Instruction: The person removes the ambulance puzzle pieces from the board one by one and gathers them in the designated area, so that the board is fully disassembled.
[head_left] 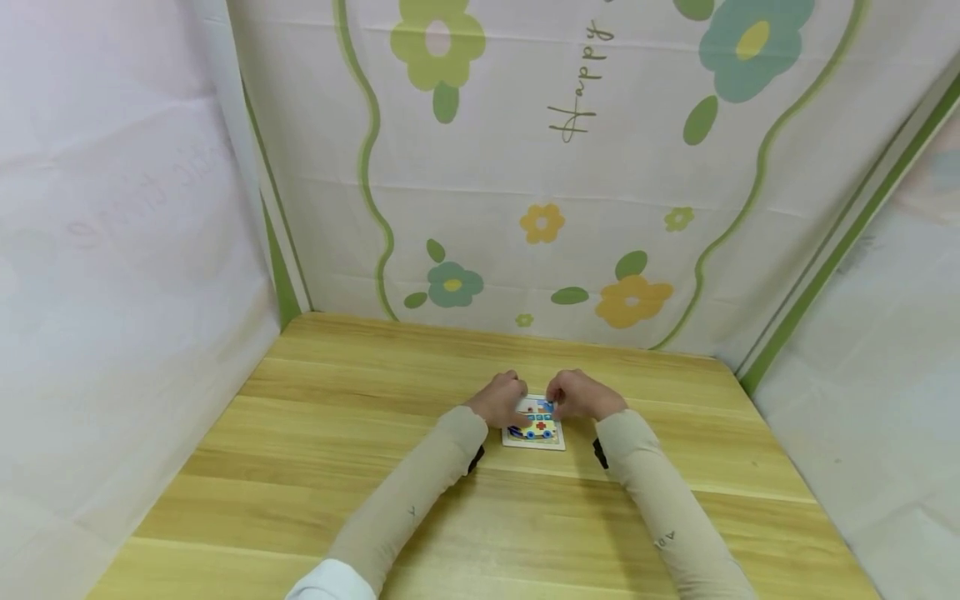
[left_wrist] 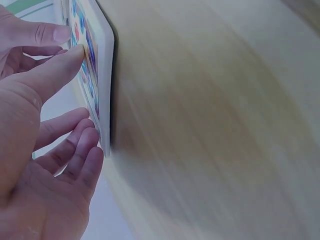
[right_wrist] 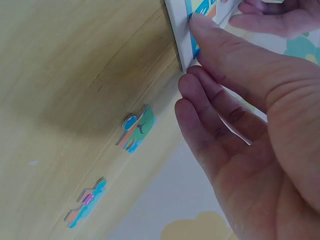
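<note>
A flat jigsaw puzzle board (head_left: 533,445) with a pale frame lies on the wooden table, showing a yellow ambulance with a red cross. My left hand (head_left: 501,402) holds the board at its left side. In the left wrist view its thumb (left_wrist: 60,70) rests on the picture while the fingertips touch the frame's edge. At the upper right corner, my right hand (head_left: 581,394) pinches a blue-edged puzzle piece (right_wrist: 195,44) with thumb and index finger. Its remaining fingers curve beside the frame. How firmly the piece sits is hidden by the thumb.
Two loose puzzle pieces lie on the table beside the right hand: a green and blue one (right_wrist: 142,127) and a blue and pink one (right_wrist: 86,202). The wooden table (head_left: 337,483) is bounded by a flowered cloth (head_left: 487,167) behind and pale cloth at both sides.
</note>
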